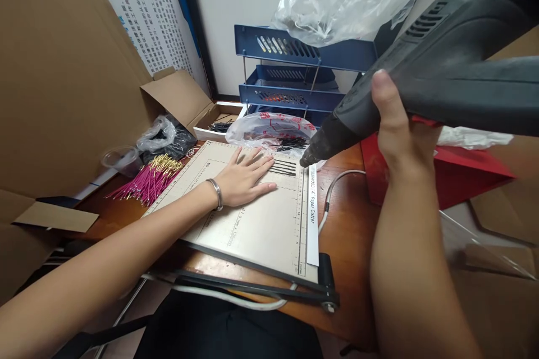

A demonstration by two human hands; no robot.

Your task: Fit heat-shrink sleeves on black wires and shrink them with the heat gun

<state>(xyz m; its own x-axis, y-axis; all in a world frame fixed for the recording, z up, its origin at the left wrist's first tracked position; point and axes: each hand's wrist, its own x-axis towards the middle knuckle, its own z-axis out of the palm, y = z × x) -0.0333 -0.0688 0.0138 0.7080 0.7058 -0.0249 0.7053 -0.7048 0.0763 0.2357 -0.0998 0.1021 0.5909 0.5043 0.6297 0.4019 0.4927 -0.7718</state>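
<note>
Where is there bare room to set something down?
Bare: the cutter board between left hand and front edge; the wooden table seen between cutter board and right forearm, nearer than the white cable. Crowded: the far side, with pink wires, plastic bag and blue trays.

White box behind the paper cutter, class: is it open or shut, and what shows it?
Open: the white box has its cardboard lid tilted back, and thin dark pieces show inside.

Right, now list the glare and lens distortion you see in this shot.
Head view: bright highlights on the clear plastic bag at the top; head view: glare on the wooden table by the near edge of the paper cutter; head view: apparent wide-angle stretch, the left forearm and black tool looming large toward the frame edges.
</note>
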